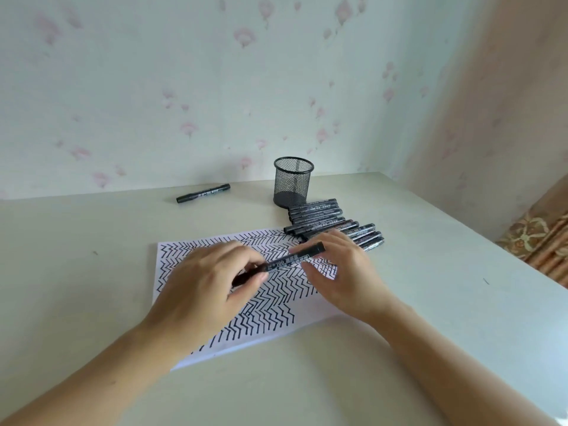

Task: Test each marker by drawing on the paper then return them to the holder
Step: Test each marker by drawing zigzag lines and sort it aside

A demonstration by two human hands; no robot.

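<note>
As fingers curl, both hands [276, 272] on marker [289, 260]

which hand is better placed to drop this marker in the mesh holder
Right, probably. The right hand grips the marker at the end nearer the holder; the left hand is farther away.

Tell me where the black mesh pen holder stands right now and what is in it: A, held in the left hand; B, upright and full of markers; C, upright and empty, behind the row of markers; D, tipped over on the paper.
C: the mesh pen holder stands upright at the back of the table with no marker showing inside it, and the row of markers lies just in front of it.
</note>
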